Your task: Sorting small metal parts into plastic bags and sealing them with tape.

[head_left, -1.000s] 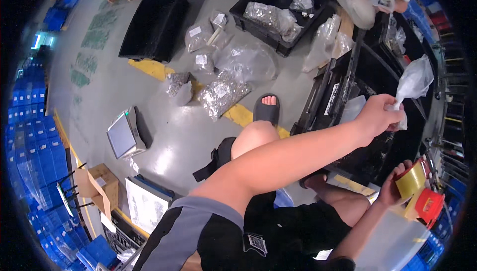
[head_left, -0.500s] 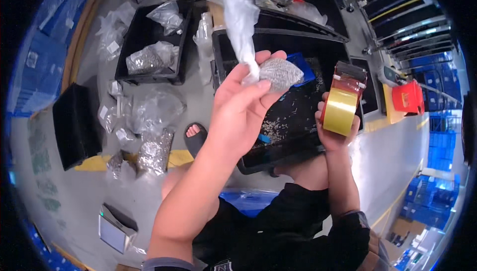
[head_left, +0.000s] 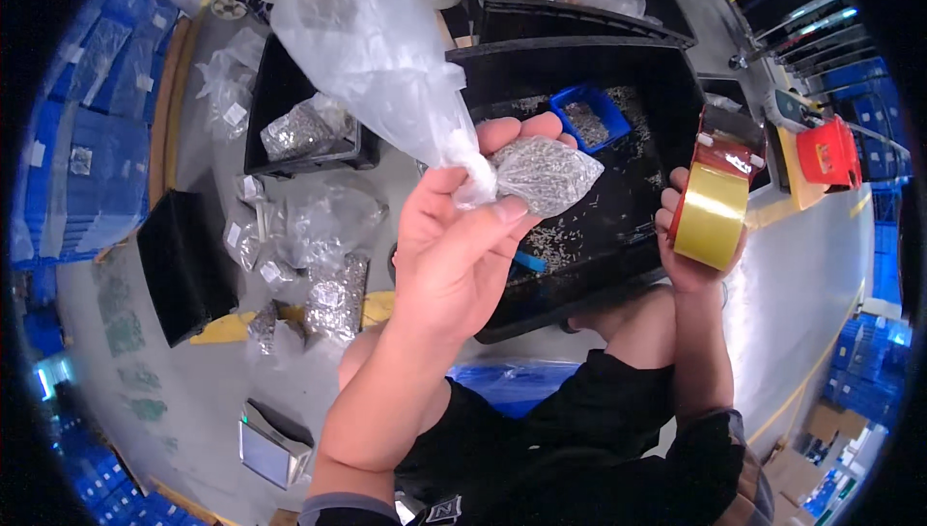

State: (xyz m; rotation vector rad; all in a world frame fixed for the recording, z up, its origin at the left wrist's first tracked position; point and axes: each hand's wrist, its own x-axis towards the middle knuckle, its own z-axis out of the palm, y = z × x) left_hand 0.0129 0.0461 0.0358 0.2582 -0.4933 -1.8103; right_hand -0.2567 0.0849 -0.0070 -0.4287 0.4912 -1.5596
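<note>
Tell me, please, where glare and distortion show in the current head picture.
Head view: pale highlight on the shiny yellow tape roll; bright reflection on the smooth grey floor at right; outer scene bowed by the fisheye, corners black.

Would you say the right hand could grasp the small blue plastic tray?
Probably not: the right hand holds a red dispenser of yellow tape, though the small blue plastic tray looks unobstructed.

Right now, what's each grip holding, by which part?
Left grip: translucent plastic bag of grey pieces, at its gathered neck. Right grip: red dispenser with yellow tape roll, by the roll end, contact partly hidden.
</note>
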